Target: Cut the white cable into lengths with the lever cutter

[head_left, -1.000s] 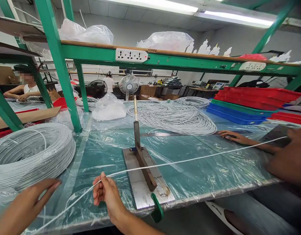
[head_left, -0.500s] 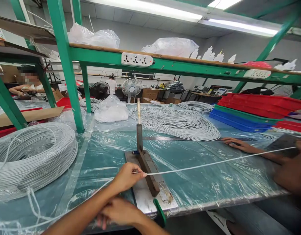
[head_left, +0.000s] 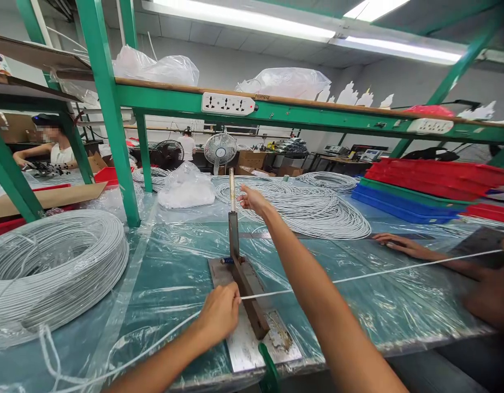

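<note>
Clear, glossy plastic film, rumpled into bright creases, covers the counter [head_left: 173,240]. The base plate [head_left: 243,355] is bare metal, shiny near its front corner, with a rough brown stain; the bar [head_left: 258,323] above it is duller, brownish metal. The cable [head_left: 358,277] looks smooth and plastic-coated, like the coil [head_left: 83,286]. The crates [head_left: 432,177] are plastic, the shelf beam [head_left: 173,100] smoothly painted, the flat sheet [head_left: 51,199] matt cardboard.

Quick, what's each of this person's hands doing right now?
Left hand: closed, holding the white cable.
Right hand: partly open, holding nothing, beside the upright lever.
</note>
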A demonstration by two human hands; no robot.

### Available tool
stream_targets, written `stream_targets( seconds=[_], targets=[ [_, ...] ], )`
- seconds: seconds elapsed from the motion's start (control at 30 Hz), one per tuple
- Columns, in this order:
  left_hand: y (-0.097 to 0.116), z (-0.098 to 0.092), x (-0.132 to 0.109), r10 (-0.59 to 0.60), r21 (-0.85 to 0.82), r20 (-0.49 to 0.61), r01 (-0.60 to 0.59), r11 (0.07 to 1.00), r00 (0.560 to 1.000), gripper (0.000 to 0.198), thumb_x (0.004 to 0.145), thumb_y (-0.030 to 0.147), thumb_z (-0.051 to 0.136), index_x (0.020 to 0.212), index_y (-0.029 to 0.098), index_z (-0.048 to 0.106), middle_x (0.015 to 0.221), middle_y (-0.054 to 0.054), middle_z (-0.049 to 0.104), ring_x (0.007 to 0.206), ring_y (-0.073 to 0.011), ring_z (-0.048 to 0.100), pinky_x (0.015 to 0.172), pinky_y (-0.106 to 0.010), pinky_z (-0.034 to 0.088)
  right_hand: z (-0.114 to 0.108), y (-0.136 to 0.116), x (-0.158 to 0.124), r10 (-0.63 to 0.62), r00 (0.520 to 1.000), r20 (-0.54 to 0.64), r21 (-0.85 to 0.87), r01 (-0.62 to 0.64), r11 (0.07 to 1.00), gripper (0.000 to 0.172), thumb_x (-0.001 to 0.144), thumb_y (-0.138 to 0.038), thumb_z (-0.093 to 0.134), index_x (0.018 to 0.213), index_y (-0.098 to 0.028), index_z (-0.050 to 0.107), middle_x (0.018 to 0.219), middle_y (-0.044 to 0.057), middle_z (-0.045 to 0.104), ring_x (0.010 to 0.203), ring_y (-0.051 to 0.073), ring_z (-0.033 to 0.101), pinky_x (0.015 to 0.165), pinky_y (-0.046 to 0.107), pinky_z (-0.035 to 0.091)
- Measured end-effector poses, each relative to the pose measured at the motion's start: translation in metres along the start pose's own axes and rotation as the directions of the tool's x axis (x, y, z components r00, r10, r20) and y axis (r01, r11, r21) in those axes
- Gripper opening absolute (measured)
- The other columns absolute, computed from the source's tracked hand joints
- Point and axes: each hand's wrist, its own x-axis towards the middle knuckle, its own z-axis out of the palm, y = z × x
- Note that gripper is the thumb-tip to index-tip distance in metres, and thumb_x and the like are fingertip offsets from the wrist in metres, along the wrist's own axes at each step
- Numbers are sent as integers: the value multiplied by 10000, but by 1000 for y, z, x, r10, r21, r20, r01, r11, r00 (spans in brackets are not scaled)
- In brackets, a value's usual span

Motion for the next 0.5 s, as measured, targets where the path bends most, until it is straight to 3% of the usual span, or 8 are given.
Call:
stream_targets(
  seconds=[0.17,0.27,0.37,0.5],
  targets=[
    [-9,10,7,-46,-189,-62,34,981,997,251,828,383,514,870,208,688,790,-38,680,779,-202,589,655,-259,362,20,4,34,106,994,-26,-17,-107,994,393,888,-448,436,1002,-81,519,638,-26,557,391,25,343,522,190,382],
    [-12,15,12,-70,-206,-104,48,977,992,234,811,367,551,759,191,696,726,-28,673,713,-182,582,611,-244,329,23,-1,35,128,991,-32,-16,-128,992,410,892,-469,403,947,-82,525,609,-45,521,363,0,280,489,164,351],
    [-10,16,18,-70,-202,-99,48,978,993,171,799,265,556,711,181,676,666,-16,652,661,-162,566,568,-233,298,17,-10,18,103,995,-9,-6,-103,995,448,885,-504,398,977,-84,524,579,-59,494,353,-6,299,460,139,314],
    [-10,19,24,-75,-233,-55,61,971,996,163,779,144,510,745,170,666,700,-25,659,686,-158,579,583,-223,334,3,-30,-32,43,996,84,20,-45,999,562,904,-549,275,1136,-89,500,550,-62,486,384,3,408,473,118,313]
  ],
)
